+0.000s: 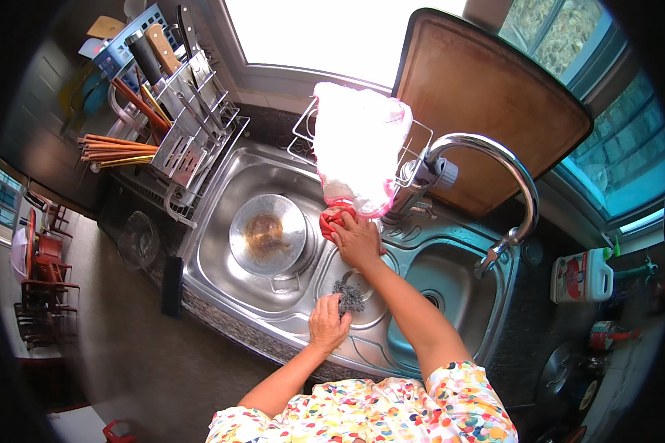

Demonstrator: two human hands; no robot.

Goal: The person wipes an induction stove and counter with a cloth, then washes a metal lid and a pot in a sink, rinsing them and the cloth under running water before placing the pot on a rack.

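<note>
My left hand (328,324) has its fingers on a grey metal scouring pad (348,297), over the small middle section of the steel sink. Farther back, my right hand (359,241) grips a crumpled red item (332,220), perhaps a cloth or packet, just below a hanging white towel with pink edging (360,144). My fingers cover part of it. In the large left basin (221,260) sits a metal pot (280,283) with a side handle. A round metal lid or pan with a brown-stained middle (267,235) rests on top of the pot.
A curved chrome faucet (523,183) arches over the small right basin (457,266). Behind it leans a large brown board (493,111). To the left, a wire rack (199,138) holds knives and chopsticks. A white jug (582,277) and a glass bowl (138,240) flank the sink.
</note>
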